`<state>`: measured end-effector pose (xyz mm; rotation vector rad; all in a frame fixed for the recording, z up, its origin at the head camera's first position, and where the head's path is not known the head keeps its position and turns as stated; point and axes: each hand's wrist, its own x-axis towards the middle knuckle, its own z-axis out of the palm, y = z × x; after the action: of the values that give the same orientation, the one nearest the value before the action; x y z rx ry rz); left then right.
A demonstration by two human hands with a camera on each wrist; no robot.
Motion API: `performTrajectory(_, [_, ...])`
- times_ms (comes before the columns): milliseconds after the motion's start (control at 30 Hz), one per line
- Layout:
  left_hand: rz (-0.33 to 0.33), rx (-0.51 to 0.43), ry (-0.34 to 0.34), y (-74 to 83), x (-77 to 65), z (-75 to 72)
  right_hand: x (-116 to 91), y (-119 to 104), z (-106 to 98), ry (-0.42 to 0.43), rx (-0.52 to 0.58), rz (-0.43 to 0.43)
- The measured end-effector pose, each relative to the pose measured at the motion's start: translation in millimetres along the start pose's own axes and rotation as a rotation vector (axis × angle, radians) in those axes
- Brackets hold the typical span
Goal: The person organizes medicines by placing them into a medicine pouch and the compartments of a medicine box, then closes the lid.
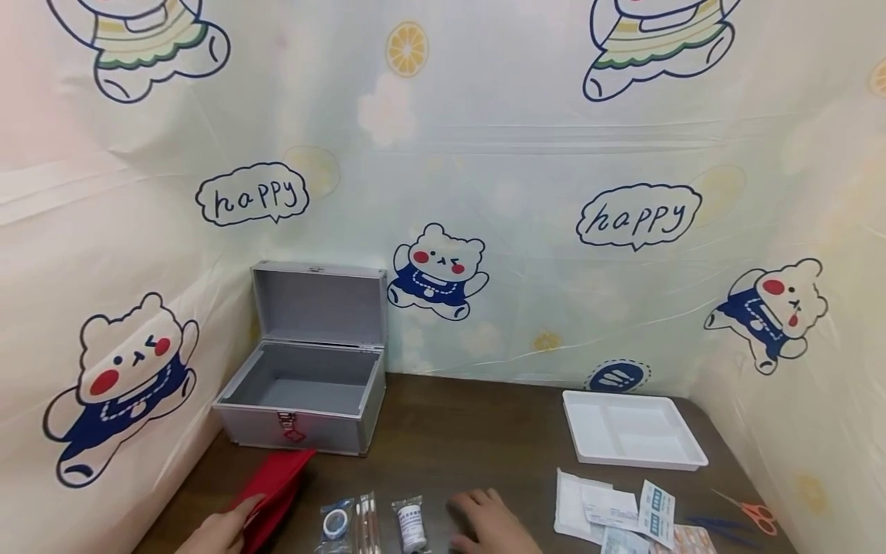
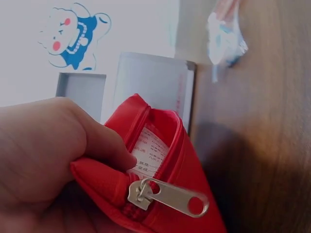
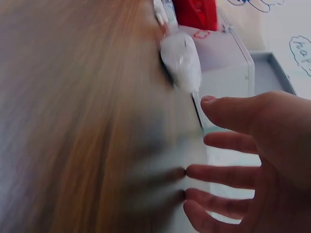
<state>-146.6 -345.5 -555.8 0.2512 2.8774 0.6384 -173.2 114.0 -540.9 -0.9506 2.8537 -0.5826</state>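
My left hand (image 1: 220, 531) grips a red zip pouch (image 1: 275, 481) by its edge, thumb on top, in front of the metal case. In the left wrist view the pouch's mouth gapes by the silver zipper pull (image 2: 180, 196), and printed white paper (image 2: 148, 150) shows inside. Fingers spread, my right hand (image 1: 494, 523) is low over the table and holds nothing. Just left of it lies a wrapped white roll (image 1: 411, 527). Beyond that are a pack of cotton swabs (image 1: 368, 523) and a bagged roll of tape (image 1: 335, 523).
An open silver case (image 1: 304, 427) stands at the back left, lid raised against the patterned curtain. At the back right lies a white divided tray (image 1: 633, 454). In front of it are paper packets (image 1: 609, 506), a blister pack (image 1: 685, 540), dark blue tweezers (image 1: 723, 527) and orange-handled scissors (image 1: 761, 518).
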Motion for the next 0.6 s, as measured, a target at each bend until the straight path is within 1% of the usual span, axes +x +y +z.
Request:
performTrajectory(33, [0.022, 0.012, 0.003, -12.5, 3.4, 6.6, 3, -4, 1, -0.003, 0.018, 0.024])
performTrajectory(67, [0.064, 0.029, 0.011, -22.3, 5.4, 11.0, 6, -7, 2, -0.005, 0.039, 0.047])
performTrajectory(100, [0.1, 0.059, 0.024, -29.1, 6.9, 14.1, 9, -11, 2, -0.008, 0.061, 0.065])
performTrajectory(133, [0.11, 0.061, 0.033, -28.9, 6.8, 13.9, 13, -14, 2, -0.011, 0.089, 0.082])
performTrajectory(200, [0.073, 0.022, 0.027, -11.9, 2.5, 4.2, 19, -19, 3, -0.005, 0.138, 0.099])
performTrajectory(233, [0.057, 0.005, 0.023, 3.3, -1.6, -5.3, 22, -21, 3, 0.002, 0.156, 0.101])
performTrajectory(267, [0.059, -0.008, 0.022, 17.9, -5.9, -14.6, 25, -23, 3, 0.019, 0.162, 0.089])
performTrajectory(333, [0.003, -0.066, 0.007, 46.9, -13.6, -31.5, 31, -26, 5, 0.057, 0.165, 0.07])
performTrajectory(400, [-0.037, -0.105, -0.009, 65.9, -18.8, -43.1, 36, -29, 7, 0.09, 0.155, 0.064])
performTrajectory(467, [-0.078, -0.14, -0.018, 78.0, -22.2, -48.8, 41, -32, 10, 0.116, 0.143, 0.068])
performTrajectory(500, [-0.101, -0.156, -0.02, 81.5, -23.1, -50.0, 43, -34, 11, 0.12, 0.14, 0.079])
performTrajectory(600, [-0.151, -0.203, -0.025, 87.1, -23.5, -51.5, 48, -39, 15, 0.112, 0.141, 0.101])
